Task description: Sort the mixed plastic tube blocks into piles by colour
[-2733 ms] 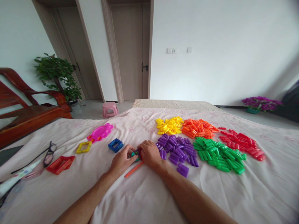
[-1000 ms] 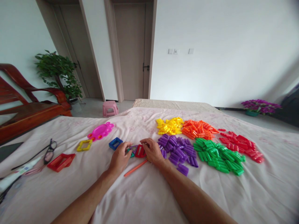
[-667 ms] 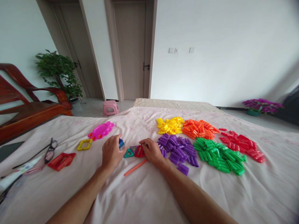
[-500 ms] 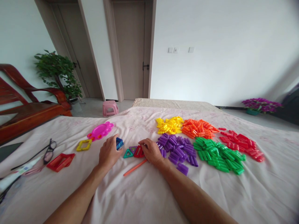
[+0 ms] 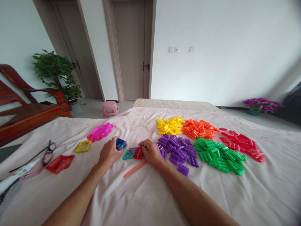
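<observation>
My left hand (image 5: 109, 152) is curled round the left side of a blue square magnetic tile (image 5: 120, 144), thumb and fingers on its edges; it looks like a small stack. Over a red magnetic tile (image 5: 139, 153) bends my right hand (image 5: 151, 152), its fingers closed at the tile's right side and partly hiding it. Between the hands lie a teal triangle tile (image 5: 128, 155) and a purple triangle tile (image 5: 133, 151). An orange stick (image 5: 135, 169) runs up to the right hand's underside.
Right of my hands are piles of yellow (image 5: 170, 125), orange (image 5: 199, 128), purple (image 5: 177, 149), green (image 5: 221, 155) and red pieces (image 5: 242, 144). To the left lie a pink plate (image 5: 100, 131), a yellow square (image 5: 83, 146), red tiles (image 5: 60, 164) and glasses (image 5: 48, 153).
The blue tile has tipped from a slant to lying flatter, showing its square opening beside my left fingers. My right hand stays in place; the view shifts slightly.
</observation>
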`<action>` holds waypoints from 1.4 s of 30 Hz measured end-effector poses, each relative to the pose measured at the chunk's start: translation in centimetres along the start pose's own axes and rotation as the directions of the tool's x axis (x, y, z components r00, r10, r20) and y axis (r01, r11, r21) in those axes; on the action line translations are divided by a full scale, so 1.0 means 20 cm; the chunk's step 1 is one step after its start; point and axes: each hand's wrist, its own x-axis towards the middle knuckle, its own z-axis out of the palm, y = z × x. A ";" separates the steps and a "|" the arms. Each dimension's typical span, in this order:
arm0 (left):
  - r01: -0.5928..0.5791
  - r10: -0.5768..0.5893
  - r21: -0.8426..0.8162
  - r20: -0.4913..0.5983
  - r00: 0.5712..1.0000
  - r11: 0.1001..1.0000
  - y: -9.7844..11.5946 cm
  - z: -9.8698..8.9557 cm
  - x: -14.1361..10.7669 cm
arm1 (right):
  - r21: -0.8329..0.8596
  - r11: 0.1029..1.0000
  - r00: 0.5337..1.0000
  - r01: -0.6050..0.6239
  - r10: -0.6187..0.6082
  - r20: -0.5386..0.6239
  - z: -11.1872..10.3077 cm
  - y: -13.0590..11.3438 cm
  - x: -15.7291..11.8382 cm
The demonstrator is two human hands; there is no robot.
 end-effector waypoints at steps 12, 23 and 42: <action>-0.043 0.043 -0.008 0.045 0.998 0.999 0.12 0.06 0.13 | -0.005 1.000 1.000 -0.003 0.003 -0.006 0.01 0.00 0.01; -0.121 0.131 -0.114 0.083 0.988 0.986 0.31 0.13 0.28 | 0.023 1.000 1.000 -0.001 0.001 -0.019 0.01 0.01 0.01; -0.177 0.176 -0.391 -0.038 0.984 0.903 0.21 0.18 0.13 | 0.038 0.999 1.000 0.006 -0.005 -0.028 0.02 0.04 0.02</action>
